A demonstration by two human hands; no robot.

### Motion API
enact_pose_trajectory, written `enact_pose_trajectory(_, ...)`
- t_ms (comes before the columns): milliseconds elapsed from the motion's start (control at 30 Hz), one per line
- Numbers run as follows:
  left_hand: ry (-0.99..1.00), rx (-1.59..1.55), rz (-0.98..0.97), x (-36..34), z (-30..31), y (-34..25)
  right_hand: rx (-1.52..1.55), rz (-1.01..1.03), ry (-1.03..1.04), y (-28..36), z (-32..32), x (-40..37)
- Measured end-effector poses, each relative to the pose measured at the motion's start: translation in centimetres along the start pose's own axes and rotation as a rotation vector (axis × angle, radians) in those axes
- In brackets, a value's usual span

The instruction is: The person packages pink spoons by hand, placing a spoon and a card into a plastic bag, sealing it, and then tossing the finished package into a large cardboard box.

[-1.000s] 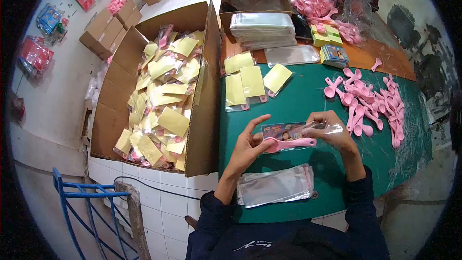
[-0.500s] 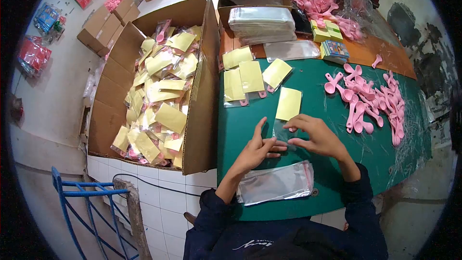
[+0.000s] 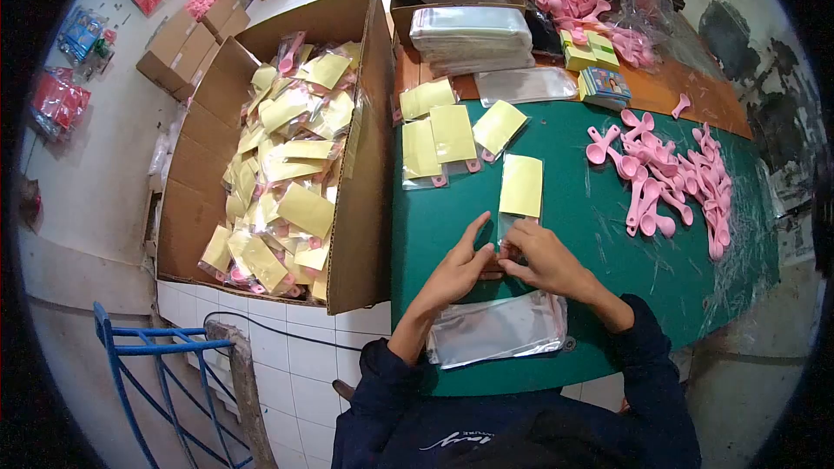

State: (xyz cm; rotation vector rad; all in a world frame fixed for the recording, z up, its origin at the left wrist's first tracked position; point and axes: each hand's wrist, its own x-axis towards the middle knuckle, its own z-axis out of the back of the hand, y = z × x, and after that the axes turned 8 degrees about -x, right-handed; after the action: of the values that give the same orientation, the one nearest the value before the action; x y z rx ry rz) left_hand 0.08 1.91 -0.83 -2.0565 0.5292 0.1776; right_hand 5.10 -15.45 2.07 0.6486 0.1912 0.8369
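Note:
A clear plastic bag with a yellow card (image 3: pixel 521 186) in it lies on the green table top, its lower end at my hands. My right hand (image 3: pixel 549 262) has thumb and fingers pinched together on that end of the bag. Beside it, my left hand (image 3: pixel 460 271) is open, one finger pointing away from me and the others reaching toward the right fingertips. Its fingertips are partly covered by the right hand. Just below the hands, nearer to me, lies a stack of clear plastic bags (image 3: pixel 499 330).
Filled bags with yellow cards (image 3: pixel 453 133) lie farther up the table. Pink spoons (image 3: pixel 651 175) are heaped at the right. A large cardboard box (image 3: pixel 365 182) of filled bags stands left, beside the table. Stacked clear bags (image 3: pixel 469 39) and small card packs (image 3: pixel 605 87) sit at the back.
My right thumb and fingers, apart before, have closed together on the bag's lower end. The right hand has moved slightly left and down, toward my left hand.

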Motion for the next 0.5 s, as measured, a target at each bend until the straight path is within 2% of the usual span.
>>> enact_pose_trajectory(100,-0.029,-0.016,0.039,0.2,-0.3,-0.5,-0.108,0.139,-0.075,0.6,0.0,0.0)
enact_pose_trajectory(200,0.025,0.103,-0.046,1.2,1.0,0.3,-0.318,0.235,-0.121,1.4,-0.9,-0.2)
enact_pose_trajectory(233,-0.017,0.121,-0.061,1.1,0.9,0.4,-0.404,0.251,-0.126,1.5,-1.1,-0.3)
enact_pose_trajectory(333,-0.119,0.206,-0.101,0.8,0.3,0.6,-0.32,0.308,-0.057,1.4,-0.6,-0.5)
enact_pose_trajectory(400,-0.163,0.305,-0.124,0.8,0.2,0.6,-0.107,0.319,0.037,1.6,1.2,-0.9)
enact_pose_trajectory(433,-0.151,0.218,-0.122,0.8,0.0,0.5,-0.003,0.324,0.086,1.6,2.7,-1.2)
enact_pose_trajectory(500,-0.129,0.045,-0.118,0.5,-0.3,0.1,0.414,0.153,0.294,0.6,6.8,-2.2)
